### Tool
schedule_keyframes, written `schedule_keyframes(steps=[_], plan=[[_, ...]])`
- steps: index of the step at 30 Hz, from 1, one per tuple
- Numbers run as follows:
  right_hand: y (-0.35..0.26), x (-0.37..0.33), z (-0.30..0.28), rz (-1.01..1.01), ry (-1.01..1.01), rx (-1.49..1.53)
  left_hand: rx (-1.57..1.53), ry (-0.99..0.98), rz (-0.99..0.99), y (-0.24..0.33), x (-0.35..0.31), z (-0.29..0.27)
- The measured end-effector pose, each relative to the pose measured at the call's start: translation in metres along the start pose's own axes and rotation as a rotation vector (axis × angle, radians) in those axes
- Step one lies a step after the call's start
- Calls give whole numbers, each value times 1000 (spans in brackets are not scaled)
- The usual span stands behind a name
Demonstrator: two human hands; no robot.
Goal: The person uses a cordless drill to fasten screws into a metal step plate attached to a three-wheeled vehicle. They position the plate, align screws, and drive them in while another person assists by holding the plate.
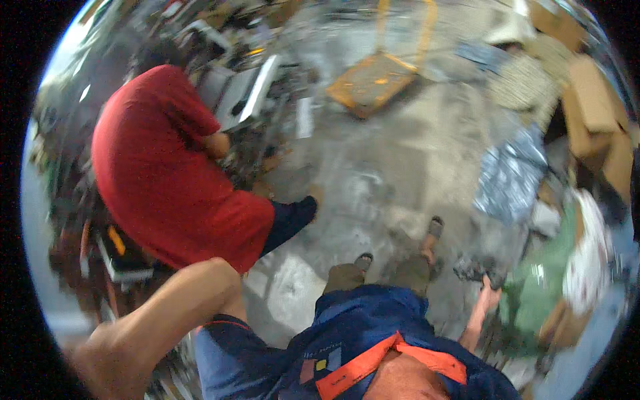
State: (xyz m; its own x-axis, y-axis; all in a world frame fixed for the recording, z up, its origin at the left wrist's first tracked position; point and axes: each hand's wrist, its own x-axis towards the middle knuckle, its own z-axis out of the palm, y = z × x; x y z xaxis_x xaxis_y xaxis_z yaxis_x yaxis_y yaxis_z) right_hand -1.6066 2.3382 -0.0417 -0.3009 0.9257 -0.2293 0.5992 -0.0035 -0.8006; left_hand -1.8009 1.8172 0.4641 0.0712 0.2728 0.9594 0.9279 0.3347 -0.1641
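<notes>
My right hand [492,295] hangs low at my right side, closed around a dark, lumpy object [472,270] whose kind the blur hides. Beside that hand lies a green sack [537,283]. My left arm [190,293] is raised and bent at the elbow, close to the camera. At the lower left rim, my left hand [90,363] runs into the dark border, and its fingers do not show.
A person in a red shirt [160,173] bends over a heap of scrap [257,143] on the left. Ahead stands a yellow platform trolley [370,83]. Along the right are a silvery plastic sheet [510,173], cardboard boxes [597,113] and a white bag [587,260].
</notes>
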Motion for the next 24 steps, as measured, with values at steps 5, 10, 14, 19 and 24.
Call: schedule_keyframes(steps=[5,10,14,19,24], plan=[[47,213,199,411,-253,-209,563,-155,-1171,-6,-256,122],[132,362,390,493,-493,-12,714,-1118,-2542,227,-465,177],[176,412,497,284,-518,-414,534,-1475,-2743,360,-430,149],[212,418,570,392,-545,-491,773,-635,-3319,358,-384,183],[237,397,589,399,-627,-557,515,-866,-3226,357,-406,227]])
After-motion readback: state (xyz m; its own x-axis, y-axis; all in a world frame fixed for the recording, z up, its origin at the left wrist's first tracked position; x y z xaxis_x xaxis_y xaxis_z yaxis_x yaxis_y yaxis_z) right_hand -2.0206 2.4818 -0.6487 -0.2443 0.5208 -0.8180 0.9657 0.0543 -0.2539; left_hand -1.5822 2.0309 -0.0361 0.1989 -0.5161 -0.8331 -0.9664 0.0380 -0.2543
